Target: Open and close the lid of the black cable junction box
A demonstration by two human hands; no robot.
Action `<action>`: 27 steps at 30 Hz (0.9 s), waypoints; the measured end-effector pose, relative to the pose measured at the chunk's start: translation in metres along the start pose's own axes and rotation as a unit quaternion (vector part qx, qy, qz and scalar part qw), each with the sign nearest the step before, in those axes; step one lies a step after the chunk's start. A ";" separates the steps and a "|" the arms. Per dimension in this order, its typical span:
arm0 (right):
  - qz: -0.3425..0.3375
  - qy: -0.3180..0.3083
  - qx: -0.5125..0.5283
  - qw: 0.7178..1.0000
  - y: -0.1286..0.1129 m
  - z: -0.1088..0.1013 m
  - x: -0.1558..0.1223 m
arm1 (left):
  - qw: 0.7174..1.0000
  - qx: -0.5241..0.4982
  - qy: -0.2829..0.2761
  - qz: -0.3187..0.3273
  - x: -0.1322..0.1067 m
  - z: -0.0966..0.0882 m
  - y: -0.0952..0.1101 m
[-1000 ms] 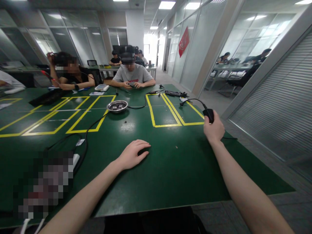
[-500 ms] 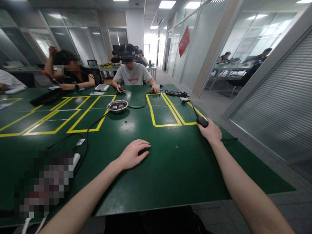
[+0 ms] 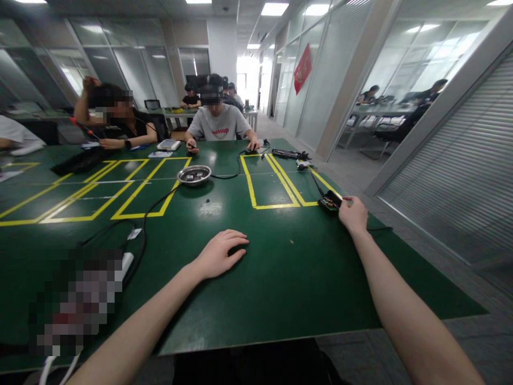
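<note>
My right hand (image 3: 352, 214) is closed on a small black corded device (image 3: 329, 202), which lies on the green table (image 3: 280, 267) at the corner of a yellow taped rectangle (image 3: 272, 187). Coloured parts show on the device's upper face. Its black cable (image 3: 316, 184) runs back toward a plug (image 3: 302, 166). My left hand (image 3: 219, 252) rests palm down on the table in the middle, fingers lightly curled and apart, over a small dark thing I cannot make out.
A metal bowl (image 3: 194, 174) with small parts stands mid-table. Black cables (image 3: 140, 235) and a white power strip (image 3: 124, 263) lie at the left. A black tool (image 3: 289, 154) lies at the far right. Two people (image 3: 218, 123) sit opposite. The table's right edge (image 3: 420, 267) drops to the floor.
My right hand lowered the black device from the air to the table and turned it over, so coloured parts now show. My left hand stayed still.
</note>
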State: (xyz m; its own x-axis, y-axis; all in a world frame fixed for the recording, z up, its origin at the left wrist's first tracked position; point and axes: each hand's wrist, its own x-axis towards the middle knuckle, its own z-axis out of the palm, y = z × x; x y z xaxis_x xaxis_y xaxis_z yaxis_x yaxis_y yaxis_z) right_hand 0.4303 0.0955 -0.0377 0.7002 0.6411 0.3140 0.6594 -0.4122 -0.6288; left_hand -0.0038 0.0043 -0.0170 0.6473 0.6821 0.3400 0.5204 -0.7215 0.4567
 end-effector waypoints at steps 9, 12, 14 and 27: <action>-0.018 0.000 0.027 0.999 -0.010 -0.004 -0.008 | 1.000 0.005 -0.007 -0.001 0.000 -0.001 0.000; -0.048 0.004 0.032 0.998 -0.009 -0.004 -0.008 | 1.000 0.006 -0.007 -0.002 0.000 0.000 0.000; -0.073 0.015 0.044 0.996 -0.008 -0.004 -0.007 | 1.000 0.006 -0.006 -0.003 0.000 0.000 0.000; -0.109 0.031 0.003 0.994 -0.005 -0.004 -0.010 | 1.000 0.007 -0.012 0.002 0.000 -0.001 0.000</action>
State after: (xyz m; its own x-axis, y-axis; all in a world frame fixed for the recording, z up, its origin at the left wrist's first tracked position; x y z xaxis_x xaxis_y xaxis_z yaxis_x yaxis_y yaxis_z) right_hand 0.4209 0.0886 -0.0354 0.5565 0.6732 0.4869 0.7960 -0.2643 -0.5445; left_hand -0.0043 0.0041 -0.0155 0.6617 0.6769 0.3223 0.5261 -0.7255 0.4437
